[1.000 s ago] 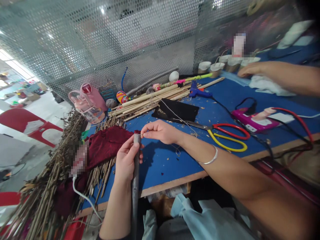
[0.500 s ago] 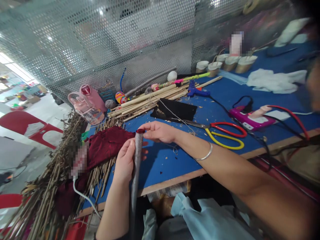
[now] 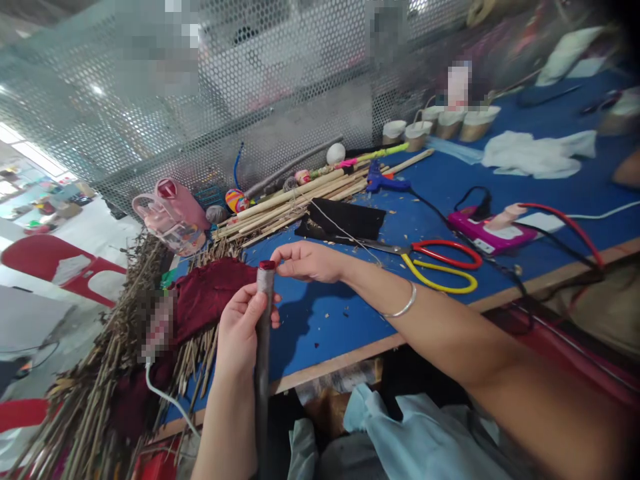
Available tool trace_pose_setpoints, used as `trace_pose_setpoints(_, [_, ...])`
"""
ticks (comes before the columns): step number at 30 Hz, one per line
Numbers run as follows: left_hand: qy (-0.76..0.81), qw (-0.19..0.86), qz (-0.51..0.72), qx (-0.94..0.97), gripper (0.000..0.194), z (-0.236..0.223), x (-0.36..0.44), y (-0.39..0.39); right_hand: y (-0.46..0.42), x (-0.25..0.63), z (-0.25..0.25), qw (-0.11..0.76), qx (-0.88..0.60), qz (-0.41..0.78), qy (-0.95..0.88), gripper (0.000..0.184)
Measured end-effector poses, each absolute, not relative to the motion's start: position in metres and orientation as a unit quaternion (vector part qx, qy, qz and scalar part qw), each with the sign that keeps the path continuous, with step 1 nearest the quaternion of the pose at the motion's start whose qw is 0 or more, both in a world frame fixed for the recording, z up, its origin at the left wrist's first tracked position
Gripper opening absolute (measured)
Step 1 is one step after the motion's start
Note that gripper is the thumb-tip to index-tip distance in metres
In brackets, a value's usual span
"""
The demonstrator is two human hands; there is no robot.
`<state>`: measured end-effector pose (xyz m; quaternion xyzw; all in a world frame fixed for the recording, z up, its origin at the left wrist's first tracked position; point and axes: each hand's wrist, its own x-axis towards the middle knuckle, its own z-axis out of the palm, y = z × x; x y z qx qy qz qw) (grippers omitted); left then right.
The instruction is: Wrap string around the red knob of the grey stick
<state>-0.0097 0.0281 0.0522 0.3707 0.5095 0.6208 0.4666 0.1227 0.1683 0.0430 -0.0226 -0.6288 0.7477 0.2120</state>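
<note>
My left hand (image 3: 247, 317) is wrapped round a long grey-covered stick (image 3: 263, 347), its thumb lying along the front near the upper end. The stick stands nearly upright, with a dark red cap of material (image 3: 267, 265) on its top. Right beside that red end, my right hand (image 3: 313, 261) has its thumb and fingertips pinched together. Whatever is between those fingertips is too small to make out. Behind the left hand lies a dark red cloth (image 3: 213, 287) on the blue table (image 3: 320, 310).
Scissors (image 3: 445, 267) with red and yellow handles lie right of my hands, near a black sheet (image 3: 345, 222). Beyond are bare sticks (image 3: 300, 200), a blue glue gun (image 3: 383, 180) and a magenta power strip (image 3: 493, 230). Dried stalks (image 3: 95, 393) are piled at left.
The view has shifted slightly. My left fingers now wrap further round the stick, and its red end shows more clearly. My right hand stays pinched beside that end.
</note>
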Motion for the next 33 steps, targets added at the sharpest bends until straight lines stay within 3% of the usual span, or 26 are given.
trace_pose_setpoints(4, [0.434,0.58,0.614,0.315,0.03,0.049,-0.006,0.032,0.165,0.124,0.047,0.187,0.016,0.774,-0.605,0.04])
trace_pose_setpoints(7, [0.431,0.621,0.592,0.279,0.035,0.046,-0.002,0.036,0.163,0.124,0.049,0.195,0.026,0.781,-0.593,0.027])
trace_pose_setpoints(10, [0.534,0.487,0.603,0.338,0.04,0.046,-0.001,0.039,0.163,0.121,0.047,0.244,-0.013,0.76,-0.602,0.013])
trace_pose_setpoints(13, [0.615,0.274,0.612,0.414,0.038,0.047,-0.002,0.039,0.162,0.117,0.046,0.274,-0.051,0.734,-0.619,0.011])
trace_pose_setpoints(15, [0.628,0.2,0.608,0.443,0.035,0.049,-0.002,0.039,0.163,0.116,0.046,0.277,-0.061,0.728,-0.624,0.012])
trace_pose_setpoints(27, [0.51,0.465,0.618,0.376,0.035,0.053,-0.006,0.043,0.158,0.119,0.053,0.232,-0.015,0.768,-0.597,0.011])
trace_pose_setpoints(29, [0.538,0.435,0.616,0.376,0.036,0.051,-0.003,0.044,0.158,0.118,0.051,0.24,-0.017,0.762,-0.602,0.009])
trace_pose_setpoints(33, [0.634,0.221,0.614,0.414,0.041,0.048,0.002,0.041,0.16,0.118,0.049,0.256,-0.036,0.745,-0.615,0.009])
